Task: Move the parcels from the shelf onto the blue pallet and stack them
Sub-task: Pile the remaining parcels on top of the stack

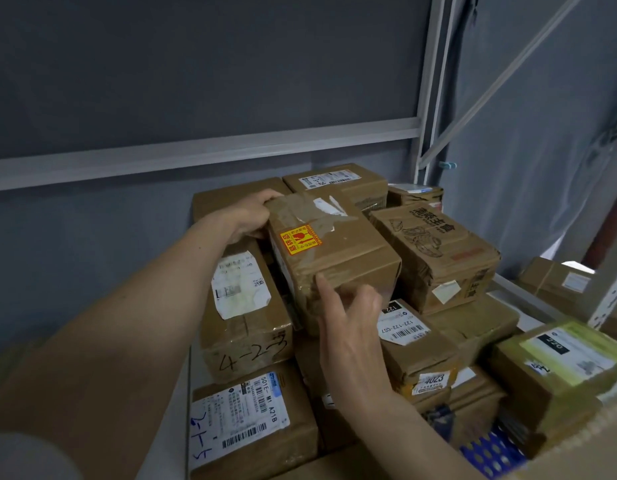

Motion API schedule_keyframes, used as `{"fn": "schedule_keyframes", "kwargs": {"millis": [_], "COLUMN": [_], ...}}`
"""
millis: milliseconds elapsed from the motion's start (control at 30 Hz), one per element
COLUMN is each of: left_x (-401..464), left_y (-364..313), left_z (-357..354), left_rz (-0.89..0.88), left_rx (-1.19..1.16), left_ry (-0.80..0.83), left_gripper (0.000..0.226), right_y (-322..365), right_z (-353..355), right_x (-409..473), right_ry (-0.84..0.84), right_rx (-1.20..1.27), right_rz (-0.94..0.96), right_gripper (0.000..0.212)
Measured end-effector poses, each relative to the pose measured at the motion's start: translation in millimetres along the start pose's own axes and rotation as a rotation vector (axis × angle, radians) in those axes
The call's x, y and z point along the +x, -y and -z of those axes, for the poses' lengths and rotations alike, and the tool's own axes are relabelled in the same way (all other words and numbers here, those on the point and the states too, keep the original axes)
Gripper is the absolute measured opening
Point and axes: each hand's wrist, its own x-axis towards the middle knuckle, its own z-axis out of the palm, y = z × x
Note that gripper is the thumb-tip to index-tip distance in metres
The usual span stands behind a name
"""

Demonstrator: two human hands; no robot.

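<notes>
Parcel (pixel 329 251) is apparently being set on the stack: left hand (pixel 253 216) grips its far end, right hand (pixel 352 327) open at the near face; next, square it.

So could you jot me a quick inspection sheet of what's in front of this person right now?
Surface: blue pallet shows at lower right under the boxes.
Job's things: taped parcel with a yellow-red sticker tops the stacked parcels.
Clutter: green-labelled box at right.
Grips: left hand holds the taped parcel's far corner; right hand touches its near end, fingers relaxed.
Cables: nothing seen.
Surroundings: grey wall, metal shelf frame.
</notes>
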Motion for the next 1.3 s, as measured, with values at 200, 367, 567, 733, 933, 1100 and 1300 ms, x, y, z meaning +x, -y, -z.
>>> {"fn": "schedule_keyframes", "kwargs": {"millis": [200,367,567,733,933,1100,1300], "left_x": [9.5,3.2,-22.0,-66.1,-124.9,-166.9,-222.2], "left_y": [8.9,8.0,9.0,22.2,55.7,82.1,131.8], "left_z": [-13.8,-18.7,-8.6,5.1,25.9,50.7,86.7], "left_rz": [0.001,-0.077,-0.182,-0.269,-0.258,-0.196,-0.039], "left_rx": [0.054,0.256,0.501,0.681,0.764,0.808,0.825], "left_ry": [-0.112,-0.196,-0.193,-0.225,-0.166,-0.189,-0.234], "left_gripper": [0.044,0.055,0.054,0.05,0.05,0.05,0.053], "right_y": [-0.1,-4.1,6.5,21.9,54.9,101.2,160.9], "right_z": [-7.9,-7.7,12.6,20.0,7.0,-10.2,-34.9], "right_x": [3.8,11.5,23.4,44.0,53.9,50.8,34.9], "right_ry": [-0.032,-0.055,-0.049,0.011,0.189,0.27,0.39], "right_rx": [0.013,-0.022,-0.146,-0.165,-0.196,-0.141,-0.077], "right_rz": [0.099,0.097,0.099,0.122,0.161,0.249,0.37], "right_gripper": [0.074,0.066,0.032,0.022,0.036,0.048,0.055]}}
